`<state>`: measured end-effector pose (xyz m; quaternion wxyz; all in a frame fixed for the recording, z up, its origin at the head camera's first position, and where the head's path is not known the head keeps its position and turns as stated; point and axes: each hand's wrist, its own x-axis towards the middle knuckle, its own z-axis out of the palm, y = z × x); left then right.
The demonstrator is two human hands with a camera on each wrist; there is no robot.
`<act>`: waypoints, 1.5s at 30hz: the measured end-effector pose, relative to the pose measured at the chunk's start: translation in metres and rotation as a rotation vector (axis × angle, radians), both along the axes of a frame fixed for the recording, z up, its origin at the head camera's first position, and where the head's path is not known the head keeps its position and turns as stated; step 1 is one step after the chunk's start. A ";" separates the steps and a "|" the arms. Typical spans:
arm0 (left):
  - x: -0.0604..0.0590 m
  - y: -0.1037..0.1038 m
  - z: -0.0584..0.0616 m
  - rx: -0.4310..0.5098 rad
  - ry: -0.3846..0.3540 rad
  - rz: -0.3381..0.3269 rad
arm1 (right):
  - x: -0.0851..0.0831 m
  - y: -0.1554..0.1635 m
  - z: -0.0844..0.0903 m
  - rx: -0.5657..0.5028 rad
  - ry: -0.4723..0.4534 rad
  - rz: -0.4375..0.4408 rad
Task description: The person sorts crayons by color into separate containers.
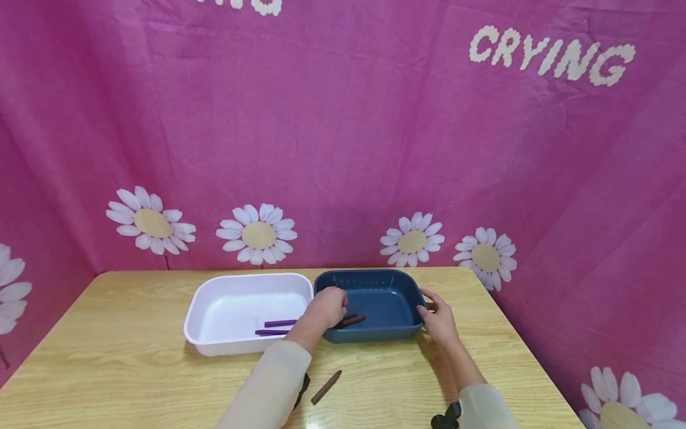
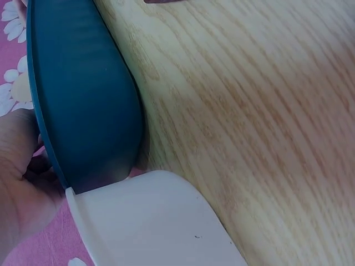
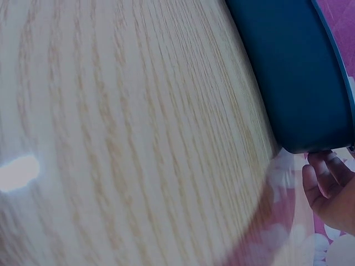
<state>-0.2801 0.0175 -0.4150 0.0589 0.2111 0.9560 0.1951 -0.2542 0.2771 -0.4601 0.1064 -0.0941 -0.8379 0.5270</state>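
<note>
My left hand [image 1: 328,305] reaches over the near left part of a dark blue plastic basin [image 1: 370,335]. Its fingers curl downward inside, and whether they pinch anything is hidden. Beside them in the basin lie brown crayon-like sticks [image 1: 351,321]. My right hand [image 1: 440,319] grips the basin's right end, thumb at the rim and fingers against the outside; the right wrist view shows those curled fingers [image 3: 327,177] at the basin's end. To the left stands a white basin [image 1: 236,347] holding several purple sticks [image 1: 280,323], partly covered by my left forearm.
A single brown pointed stick [image 1: 326,387] lies on the wooden table [image 1: 134,363] between my forearms. The two basins stand side by side near the table's back edge. Behind hangs a magenta cloth [image 1: 332,149] with white daisies and lettering.
</note>
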 end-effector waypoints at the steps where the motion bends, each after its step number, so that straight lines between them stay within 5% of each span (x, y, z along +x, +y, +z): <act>1: 0.000 -0.001 0.000 0.001 0.005 -0.001 | 0.000 0.000 0.000 0.000 -0.001 0.000; 12: 0.001 -0.003 0.001 0.057 0.051 -0.033 | 0.002 -0.001 0.000 0.005 -0.003 -0.003; 31: 0.016 -0.019 0.018 0.163 0.002 -0.072 | 0.001 0.000 -0.001 0.001 0.021 0.001; 45: 0.037 -0.043 0.020 0.256 0.045 -0.098 | 0.003 -0.001 0.002 0.005 0.001 0.004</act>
